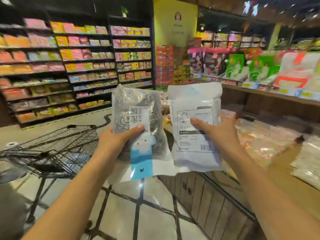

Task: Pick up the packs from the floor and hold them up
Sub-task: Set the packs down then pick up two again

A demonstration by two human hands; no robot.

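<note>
**Both packs raised, one in each hand**

Observation: the left hand (114, 141) holds the clear pack (138, 122), which shows coiled metal scourers inside and a blue card at its lower end. Thumb lies across the front label; the other fingers are hidden behind the pack, so I cannot tell how they lie. The right hand (220, 130) holds the white pack (195, 108), thumb pressed on the printed label, remaining fingers behind and wrapping the right edge. Both packs are upright, side by side, nearly touching at their lower corners, well above the tiled floor (155, 213).

Surroundings: shopping cart (57, 144) to the left, stocked shelves (86, 63) beyond, a wooden display counter (216, 201) to the right.

Judgement: pick-up looks complete; the step in hand is the hold.

Notes for a good hold:
- Keep thumbs flat on the labels, which are stiffer than the loose film.
- The clear pack is gripped low of centre and the scourers may be top-heavy; expect it to tip backward.
- The white pack's film looks slippery; squeeze evenly.
- Keep the packs apart so neither hides the other.
</note>
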